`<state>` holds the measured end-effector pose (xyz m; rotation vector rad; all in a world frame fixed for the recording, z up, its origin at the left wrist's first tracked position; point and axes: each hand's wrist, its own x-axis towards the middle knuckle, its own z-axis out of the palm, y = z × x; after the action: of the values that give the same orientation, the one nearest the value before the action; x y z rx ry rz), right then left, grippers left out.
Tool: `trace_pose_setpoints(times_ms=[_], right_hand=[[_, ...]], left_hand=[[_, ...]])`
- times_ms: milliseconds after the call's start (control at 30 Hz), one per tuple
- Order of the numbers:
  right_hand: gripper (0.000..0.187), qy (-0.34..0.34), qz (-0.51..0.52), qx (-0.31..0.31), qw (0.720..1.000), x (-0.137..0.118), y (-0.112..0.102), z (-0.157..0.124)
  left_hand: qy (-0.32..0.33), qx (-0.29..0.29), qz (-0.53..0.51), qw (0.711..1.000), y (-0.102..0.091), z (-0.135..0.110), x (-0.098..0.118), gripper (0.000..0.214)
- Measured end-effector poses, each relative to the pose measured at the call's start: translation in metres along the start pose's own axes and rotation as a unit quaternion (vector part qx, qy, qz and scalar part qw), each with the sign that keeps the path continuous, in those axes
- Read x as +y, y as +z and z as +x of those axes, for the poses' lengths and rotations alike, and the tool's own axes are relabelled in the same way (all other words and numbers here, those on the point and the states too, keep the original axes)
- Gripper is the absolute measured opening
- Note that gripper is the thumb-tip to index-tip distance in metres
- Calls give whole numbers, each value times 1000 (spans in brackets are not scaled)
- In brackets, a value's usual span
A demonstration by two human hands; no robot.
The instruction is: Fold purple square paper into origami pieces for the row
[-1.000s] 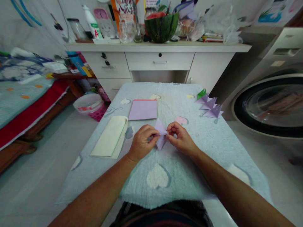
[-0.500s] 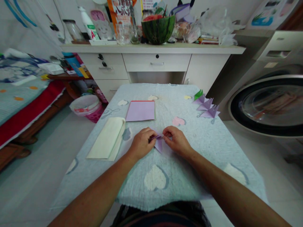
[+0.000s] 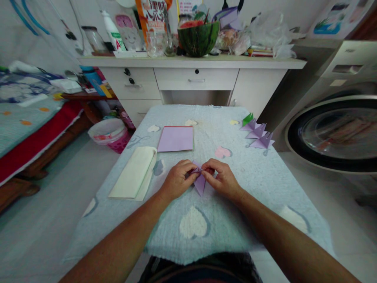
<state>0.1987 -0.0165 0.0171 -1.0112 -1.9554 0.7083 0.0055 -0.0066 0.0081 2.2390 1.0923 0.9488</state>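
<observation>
A small folded purple paper piece (image 3: 200, 183) lies on the pale blue cloth-covered table (image 3: 253, 177), its point aimed toward me. My left hand (image 3: 177, 180) pinches its left side with curled fingers. My right hand (image 3: 223, 179) pinches its right side, fingertips meeting the left hand's over the fold. A flat stack of purple square sheets (image 3: 176, 138) lies just beyond my hands. Several finished purple folded pieces (image 3: 257, 133) and a green one (image 3: 247, 117) sit in a row at the table's right edge.
A cream folded paper or cloth (image 3: 134, 172) lies left of my hands. Behind the table stands a white desk (image 3: 194, 78) with a halved watermelon (image 3: 198, 37) and bottles. A washing machine (image 3: 332, 129) is at the right, a bed (image 3: 26, 129) and pink basin (image 3: 109, 133) at the left.
The paper's upper flap that stood up a second ago is now pressed down flat. Both hands have drawn closer together over the fold.
</observation>
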Motion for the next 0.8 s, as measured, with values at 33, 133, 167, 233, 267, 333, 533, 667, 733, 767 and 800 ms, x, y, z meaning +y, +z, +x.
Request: trace_pose_setpoints(times_ms=[33,133,167,233,267,333,533,667,733,767,800], right_hand=[[5,5,-7,-9,1000,1,1,0],[9,30,-38,-39,998,5,5,0],[10,37,-47,-46,997,7,6,0],[12,44,-60,-51,996,10,8,0],[12,44,-63,-50,996,11,9,0],[12,42,-64,-46,996,11,8,0],[10,55,-35,-37,997,6,6,1],[6,65,-2,-26,998,1,5,1],[6,58,8,-16,998,-1,4,1],[6,53,12,-9,998,-1,4,1],[6,48,18,1,999,-2,4,1]], left_hand=[[-3,-9,10,1000,1,1,-1,8],[-14,-40,53,998,3,2,-4,10],[-18,-47,67,996,4,2,-5,10],[-22,-55,87,994,5,2,-6,10],[-23,-57,92,994,5,2,-6,10],[-21,-54,90,994,5,1,-5,9],[-7,7,28,1000,2,0,0,7],[-5,17,21,1000,2,0,0,6],[-7,17,22,1000,4,0,0,6],[-10,18,23,1000,4,0,0,6],[-15,20,23,999,5,1,-1,5]])
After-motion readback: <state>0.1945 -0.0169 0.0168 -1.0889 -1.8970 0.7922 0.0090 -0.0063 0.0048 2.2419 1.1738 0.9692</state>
